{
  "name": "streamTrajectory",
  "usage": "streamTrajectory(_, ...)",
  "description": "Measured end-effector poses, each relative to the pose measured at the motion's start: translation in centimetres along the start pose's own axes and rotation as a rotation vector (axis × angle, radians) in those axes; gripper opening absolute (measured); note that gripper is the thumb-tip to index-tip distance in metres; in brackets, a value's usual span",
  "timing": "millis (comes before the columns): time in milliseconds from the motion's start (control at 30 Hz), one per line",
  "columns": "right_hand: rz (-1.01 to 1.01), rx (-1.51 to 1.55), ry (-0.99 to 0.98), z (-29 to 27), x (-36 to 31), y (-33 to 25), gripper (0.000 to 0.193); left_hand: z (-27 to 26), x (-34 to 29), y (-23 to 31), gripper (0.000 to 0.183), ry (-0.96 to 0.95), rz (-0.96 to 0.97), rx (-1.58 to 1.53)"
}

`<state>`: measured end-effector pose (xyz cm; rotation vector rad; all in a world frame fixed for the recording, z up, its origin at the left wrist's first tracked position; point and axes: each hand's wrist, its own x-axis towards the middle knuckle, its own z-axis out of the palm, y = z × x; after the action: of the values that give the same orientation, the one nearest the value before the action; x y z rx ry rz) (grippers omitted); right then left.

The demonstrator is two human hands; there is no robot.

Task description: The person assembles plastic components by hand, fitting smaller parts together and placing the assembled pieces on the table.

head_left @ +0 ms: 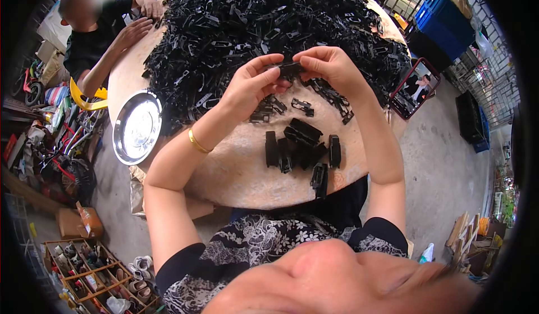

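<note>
As the left hand (251, 85), loosely curled, grips a black part (289, 69), right hand (330, 68) pinching its end

Makeshift household workshop, heaped black parts (252, 27) on a table (241, 173), shoe rack (98, 270), bare concrete floor (438, 162)

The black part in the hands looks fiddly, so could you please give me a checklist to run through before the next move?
1. Black part held: ok; left hand and right hand both pinch it.
2. Black part correctly formed: cannot tell; fingers cover much of it and its details are too small.
3. Loose parts nearby: ok; the heap of black parts lies just beyond the hands.
4. Near edge of the table free of parts: not ok; the nearest black block sits close to it.
5. Co-worker's hand well apart: ok; it is at the table's left side.
6. Phone steady: cannot tell; its support is unclear.
</note>
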<state>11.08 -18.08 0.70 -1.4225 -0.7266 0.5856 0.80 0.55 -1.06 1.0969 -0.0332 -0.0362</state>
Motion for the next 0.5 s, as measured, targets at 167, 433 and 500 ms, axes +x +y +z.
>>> streamTrajectory(167, 0.112, 0.27, -0.05, -0.8, 0.9, 0.5, 0.026, -0.5, 0.2, -0.3, 0.035, 0.013, 0.021, -0.018)
streamTrajectory(433, 0.089, 0.136, -0.002, 0.3, 1.1, 0.2, 0.022, -0.9, 0.4, -0.3, 0.033, 0.036, 0.016, -0.006)
streamTrajectory(500, 0.094, 0.123, -0.027, 0.2, 1.2, 0.0, 0.023, -1.1, 0.4, -0.2, 0.033, 0.001, 0.017, -0.015)
